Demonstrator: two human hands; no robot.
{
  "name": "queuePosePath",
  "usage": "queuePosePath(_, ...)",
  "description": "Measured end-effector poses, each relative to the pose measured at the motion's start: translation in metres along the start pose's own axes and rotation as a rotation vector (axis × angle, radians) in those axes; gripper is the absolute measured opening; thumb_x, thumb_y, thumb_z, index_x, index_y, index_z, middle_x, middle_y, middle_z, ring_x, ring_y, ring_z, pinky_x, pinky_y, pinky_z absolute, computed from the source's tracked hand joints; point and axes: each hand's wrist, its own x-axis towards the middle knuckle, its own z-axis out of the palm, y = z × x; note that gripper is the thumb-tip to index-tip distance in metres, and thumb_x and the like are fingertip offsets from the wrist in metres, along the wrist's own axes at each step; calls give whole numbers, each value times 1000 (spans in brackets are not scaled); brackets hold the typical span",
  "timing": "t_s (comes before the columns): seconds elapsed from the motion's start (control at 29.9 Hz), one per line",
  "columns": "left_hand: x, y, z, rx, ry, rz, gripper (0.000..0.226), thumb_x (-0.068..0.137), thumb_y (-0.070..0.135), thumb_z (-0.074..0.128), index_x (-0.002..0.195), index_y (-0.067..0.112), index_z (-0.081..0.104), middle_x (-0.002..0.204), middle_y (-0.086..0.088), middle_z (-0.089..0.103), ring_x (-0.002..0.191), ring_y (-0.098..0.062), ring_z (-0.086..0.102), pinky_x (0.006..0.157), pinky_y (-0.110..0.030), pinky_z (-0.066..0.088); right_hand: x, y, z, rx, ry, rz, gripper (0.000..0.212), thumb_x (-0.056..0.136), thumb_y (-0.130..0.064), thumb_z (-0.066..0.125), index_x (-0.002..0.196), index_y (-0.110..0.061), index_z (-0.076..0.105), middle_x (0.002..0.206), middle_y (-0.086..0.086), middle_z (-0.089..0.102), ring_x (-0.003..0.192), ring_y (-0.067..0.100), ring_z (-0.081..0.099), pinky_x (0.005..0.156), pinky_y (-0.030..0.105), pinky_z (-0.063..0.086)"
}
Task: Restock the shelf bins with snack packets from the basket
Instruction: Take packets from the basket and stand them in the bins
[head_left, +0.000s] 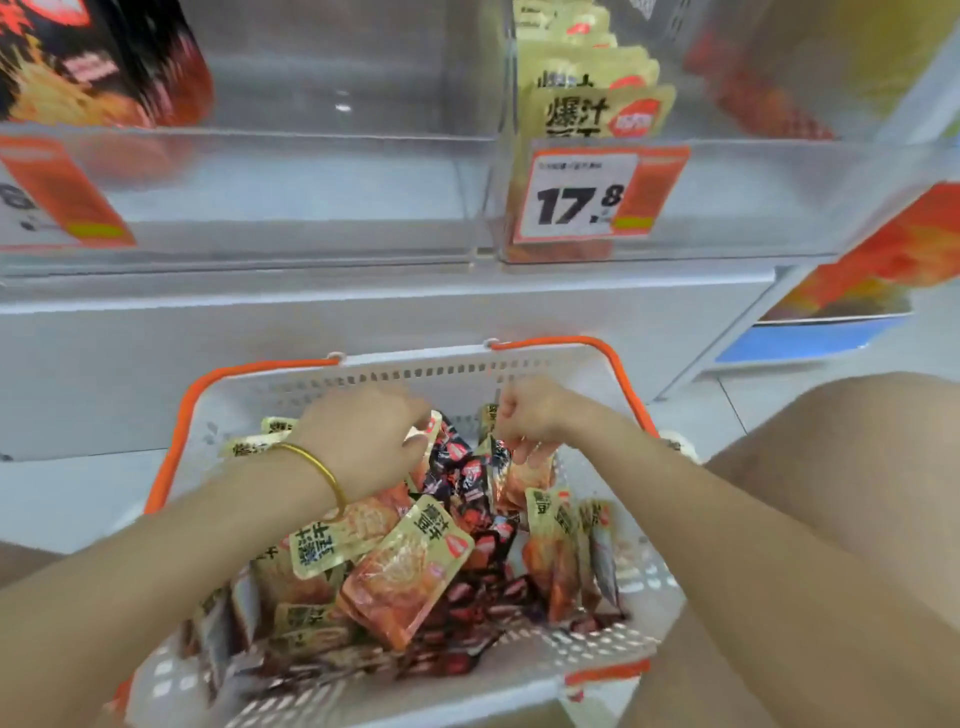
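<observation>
Two bare hands reach into a white plastic basket (519, 364) with orange handles, low in the centre of the frame, where it sits in front of a white shop shelf (363, 291). The basket is heaped with snack packets (410, 566), some pale yellow and orange, others black and red. The left hand (358, 441), a gold bangle (317, 467) on its wrist, curls its fingers over packets at the far side of the pile; whether it actually grips one cannot be told. The right hand (530, 415), just beside it to the right, has its fingers bunched downward and pinches the top edge of an orange packet (524, 478).

Across the upper half of the frame stand two clear plastic shelf bins. The left bin (311, 171) shows a bare white floor through most of its width, with a blurred black-and-red pack (104, 62) at the upper left corner. The right bin (753, 197) holds a row of upright yellow packets (597, 104) behind an orange-and-white price tag (587, 195) reading 17.8. Another orange tag (57, 197) hangs at the left edge.

At right, a pale tiled floor (753, 384) and a bare knee (857, 467) fill the lower corner, with an orange-printed display panel (893, 260) beyond.
</observation>
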Motion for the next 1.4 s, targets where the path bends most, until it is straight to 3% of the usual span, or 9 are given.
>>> queuePosePath(0.1,7,5,11,-39,-26,3,23,91,34,46,109,28,59,117,6,58,110,-19,54,91,-39,47,40,38,32,-105,5,69,19,93,-11,55,103,5,61,92,16,66,88,32,68,80,40,57)
queuePosePath(0.27,16,4,18,-77,-41,9,24,94,32,45,112,24,59,116,4,56,110,-19,53,93,-36,44,79,57,75,-118,82,34,29,94,-16,56,119,-2,53,114,14,60,93,26,59,76,33,48)
queuePosePath(0.43,18,0,18,-93,-59,-4,26,96,32,43,116,24,57,118,4,55,111,-17,52,95,-33,42,91,63,87,-179,173,12,14,92,-22,59,88,-12,50,91,6,56,86,22,53,74,32,46)
queuePosePath(0.53,18,-3,17,-103,-89,-28,26,96,32,43,118,25,56,120,4,53,112,-16,51,96,-34,42,86,58,79,-161,136,6,34,92,-10,58,68,-17,35,75,0,46,83,21,48,73,32,44)
queuePosePath(0.87,18,0,-5,-331,-55,-81,45,93,27,55,136,18,43,138,-2,49,123,-17,49,97,-28,38,-14,-19,-21,-69,34,-295,29,92,-5,57,75,-16,37,80,7,46,74,27,54,70,46,55)
queuePosePath(1.04,5,-6,-46,-602,81,-79,7,87,16,64,90,16,57,87,-6,63,87,-28,63,77,-37,49,-62,-40,-33,326,47,-466,18,93,-3,55,81,-14,47,78,8,60,70,17,64,70,36,57)
queuePosePath(1.1,-4,-13,-65,-684,144,-56,15,87,10,64,78,19,57,78,-5,62,76,-25,63,74,-38,52,-74,-48,-36,438,36,-502,6,91,-9,60,92,-10,54,85,9,67,78,20,68,78,40,58)
queuePosePath(1.24,-23,-28,-115,-855,319,4,17,87,1,61,79,15,58,75,-9,63,62,-7,59,62,-25,55,-98,-78,-38,469,-52,-589,16,86,-8,65,98,-17,61,91,3,69,82,17,66,74,33,56)
queuePosePath(1.4,-30,-53,-168,-909,762,-38,13,87,10,64,97,17,58,89,-12,62,67,-16,59,58,-20,53,-119,-148,-61,537,34,-745,19,85,3,62,85,-16,62,71,-5,67,62,7,63,58,23,54)
